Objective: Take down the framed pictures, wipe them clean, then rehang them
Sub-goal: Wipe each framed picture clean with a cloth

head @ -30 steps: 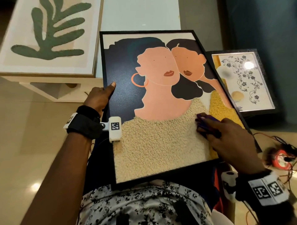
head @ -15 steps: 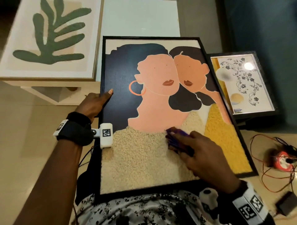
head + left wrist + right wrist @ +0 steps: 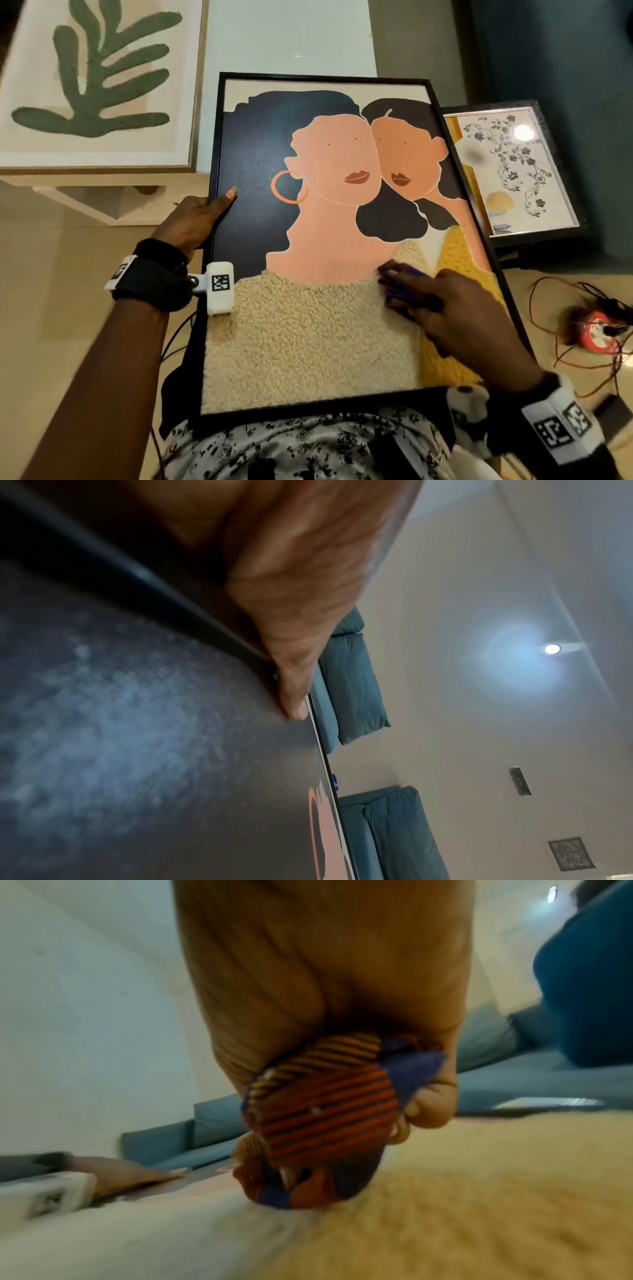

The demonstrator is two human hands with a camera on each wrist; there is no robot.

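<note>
A large black-framed picture of two women (image 3: 329, 212) lies tilted across my lap. My left hand (image 3: 198, 219) grips its left frame edge, thumb lying on the dark glass (image 3: 294, 707). My right hand (image 3: 442, 305) holds a bunched purple, orange and yellow striped cloth (image 3: 397, 284) (image 3: 322, 1118) and presses it on the picture where the beige woolly area meets the pink neck. The cloth is mostly hidden under the fingers in the head view.
A framed green leaf print (image 3: 96, 82) lies on a pale low table at the upper left. A smaller floral picture in a dark frame (image 3: 513, 171) leans at the right. Red and black wires with an orange device (image 3: 596, 329) lie on the floor at the right.
My right hand swept the cloth leftward over the woolly area, then slightly back right and up. The picture shifted on my lap; my left hand kept its grip.
</note>
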